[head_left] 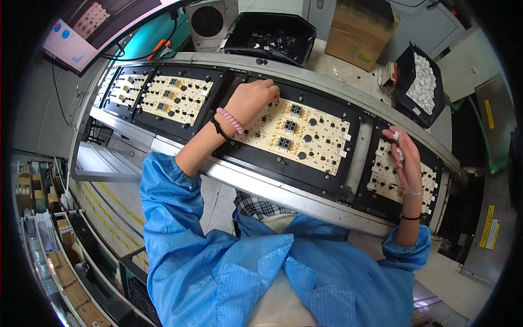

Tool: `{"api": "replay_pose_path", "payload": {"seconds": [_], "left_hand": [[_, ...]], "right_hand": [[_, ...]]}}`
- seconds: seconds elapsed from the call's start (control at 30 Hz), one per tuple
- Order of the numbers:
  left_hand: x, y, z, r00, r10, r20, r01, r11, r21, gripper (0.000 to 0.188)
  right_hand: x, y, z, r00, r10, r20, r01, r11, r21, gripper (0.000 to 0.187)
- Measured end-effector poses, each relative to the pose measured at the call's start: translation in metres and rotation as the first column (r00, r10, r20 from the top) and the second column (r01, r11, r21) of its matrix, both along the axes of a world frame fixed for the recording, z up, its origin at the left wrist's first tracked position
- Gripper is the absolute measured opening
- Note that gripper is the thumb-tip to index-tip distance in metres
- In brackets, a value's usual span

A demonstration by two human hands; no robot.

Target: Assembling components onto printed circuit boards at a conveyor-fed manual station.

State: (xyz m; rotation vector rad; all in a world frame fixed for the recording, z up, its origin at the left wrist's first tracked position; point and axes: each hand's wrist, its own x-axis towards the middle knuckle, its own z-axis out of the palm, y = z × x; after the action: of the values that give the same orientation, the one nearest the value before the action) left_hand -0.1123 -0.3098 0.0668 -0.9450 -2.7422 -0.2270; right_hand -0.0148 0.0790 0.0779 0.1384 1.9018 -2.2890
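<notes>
My left hand (251, 102) reaches over the upper left part of a cream circuit board (321, 143). Its fingers are curled down and pressed together, and whatever they pinch is hidden. That board lies in a black carrier frame (256, 152) and bears black two-digit displays (290, 126), round black parts and white connectors along its right edge. Over another cream circuit board (385, 177) on the right, my right hand (407, 158) holds a few small white connectors (400, 154) in its partly bent fingers.
More framed boards (180, 101) sit at the left of the metal conveyor rail (261, 180). Behind it stand a black bin of dark parts (239, 49), a cardboard box (359, 38) and a black bin (406, 90) heaped with white connectors. A monitor (71, 46) hangs at the upper left.
</notes>
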Motion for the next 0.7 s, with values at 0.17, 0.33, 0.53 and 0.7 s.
{"api": "replay_pose_path", "payload": {"seconds": [0.17,0.33,0.53,0.7], "left_hand": [[0.0,-0.004,-0.001,0.997,-0.024,-0.071,0.02,0.998,-0.053,0.007],[0.0,0.001,-0.004,0.999,0.006,-0.054,-0.01,0.997,-0.076,0.008],[0.002,-0.004,0.008,0.996,0.025,-0.087,-0.015,0.994,0.11,0.025],[0.008,-0.033,0.021,0.64,-0.366,0.676,-0.411,0.58,0.703,0.031]], "right_hand": [[-0.006,0.001,-0.008,0.997,0.063,-0.032,-0.066,0.995,-0.074,0.043],[-0.003,-0.007,-0.006,1.0,0.027,-0.011,-0.028,0.998,-0.063,0.044],[0.0,-0.018,0.0,0.995,0.056,-0.084,-0.053,0.998,0.036,0.038],[0.019,-0.036,0.008,0.984,0.179,0.016,-0.175,0.935,0.307,0.017]]}}
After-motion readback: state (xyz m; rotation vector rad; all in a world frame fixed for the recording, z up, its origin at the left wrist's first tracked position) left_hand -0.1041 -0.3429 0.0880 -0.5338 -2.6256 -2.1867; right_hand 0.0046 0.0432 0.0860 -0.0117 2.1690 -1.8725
